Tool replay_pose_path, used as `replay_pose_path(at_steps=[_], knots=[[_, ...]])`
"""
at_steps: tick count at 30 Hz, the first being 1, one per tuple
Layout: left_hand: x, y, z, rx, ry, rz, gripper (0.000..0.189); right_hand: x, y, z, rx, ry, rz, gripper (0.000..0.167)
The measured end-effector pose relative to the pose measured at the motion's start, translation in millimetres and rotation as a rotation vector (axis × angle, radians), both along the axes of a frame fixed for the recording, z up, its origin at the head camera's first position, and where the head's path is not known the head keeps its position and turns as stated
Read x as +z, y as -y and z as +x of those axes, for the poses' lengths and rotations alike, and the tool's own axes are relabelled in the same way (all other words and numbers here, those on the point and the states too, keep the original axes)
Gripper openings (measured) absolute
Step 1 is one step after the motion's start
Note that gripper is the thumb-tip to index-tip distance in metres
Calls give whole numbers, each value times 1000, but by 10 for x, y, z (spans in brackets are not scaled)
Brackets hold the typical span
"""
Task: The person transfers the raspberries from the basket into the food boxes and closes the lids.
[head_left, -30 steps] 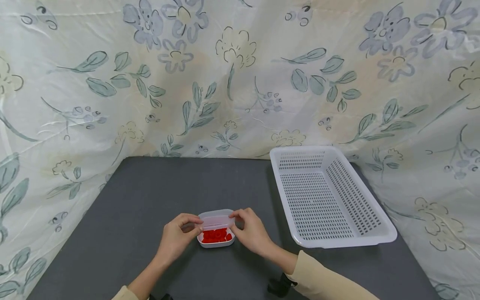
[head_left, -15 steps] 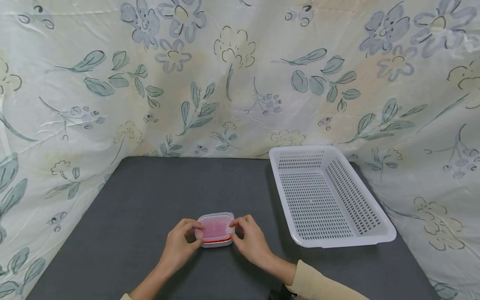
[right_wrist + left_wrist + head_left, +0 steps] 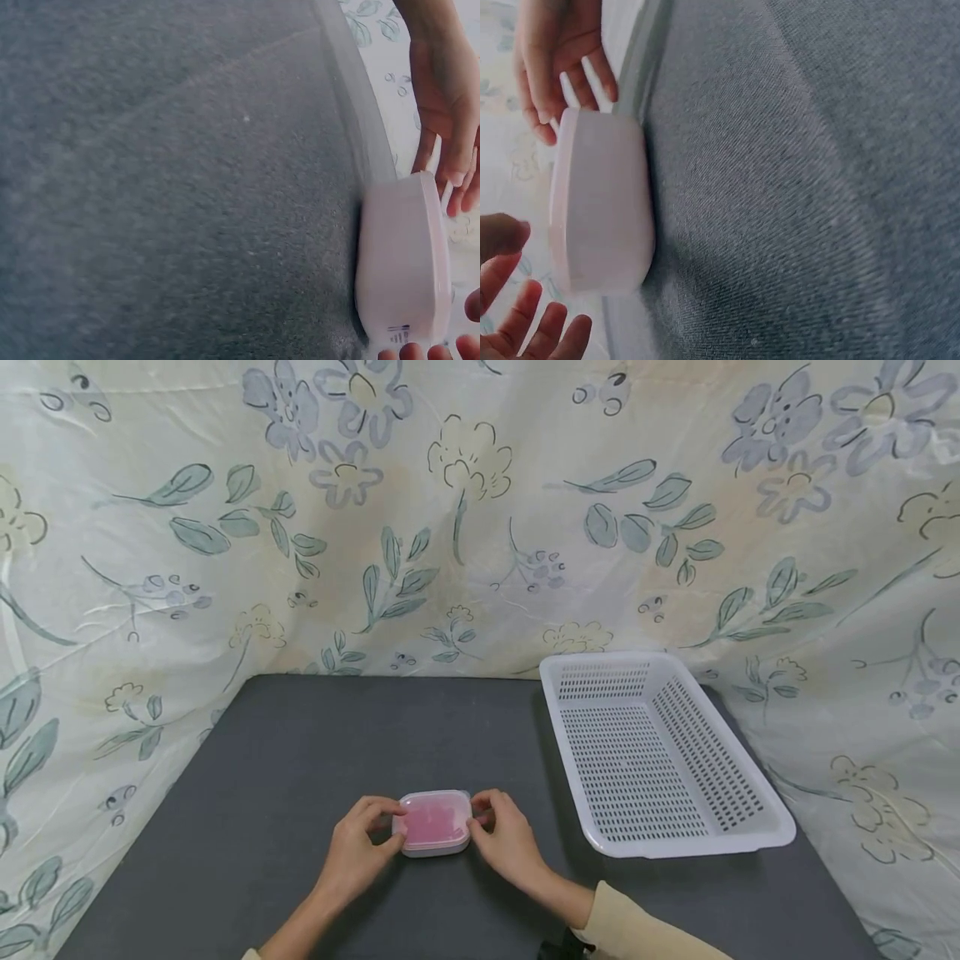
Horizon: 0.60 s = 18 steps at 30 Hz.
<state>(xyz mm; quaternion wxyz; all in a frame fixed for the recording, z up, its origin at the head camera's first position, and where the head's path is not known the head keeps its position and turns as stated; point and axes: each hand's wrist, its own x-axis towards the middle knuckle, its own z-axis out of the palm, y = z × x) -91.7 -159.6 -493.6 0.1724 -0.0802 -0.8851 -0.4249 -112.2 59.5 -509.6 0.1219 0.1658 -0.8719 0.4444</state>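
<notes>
A small white food container stands on the dark table, its translucent lid lying flat on top. Contents show pink through the lid. My left hand is at the container's left end, thumb and forefinger by the lid's edge. At the opposite end is my right hand, fingertips next to the lid's rim. Seen from the left wrist, the container rests level, with relaxed, spread fingers around both ends. In the right wrist view the container has small dark print low on its side.
A white perforated plastic basket stands at the right of the dark grey table. Floral cloth hangs behind the table and along its sides. A black device shows at my right sleeve.
The lid was tilted up with red pieces visible beneath; it has come down flat over the container. My fingers have eased off to the lid's two ends.
</notes>
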Motion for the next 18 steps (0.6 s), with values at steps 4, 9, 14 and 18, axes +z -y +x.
replay_pose_path(at_steps=[4,9,14,18], knots=[[2,51,-62,58,119,34,25,24,-6,-79,18,194,-92,28],[7,78,-157,70,366,177,28,60,-17,-143,83,469,-261,40],[-4,84,-212,32,531,322,29,62,-14,-167,106,555,-307,41],[-19,77,-238,37,567,376,28,51,-16,-182,122,575,-300,38]])
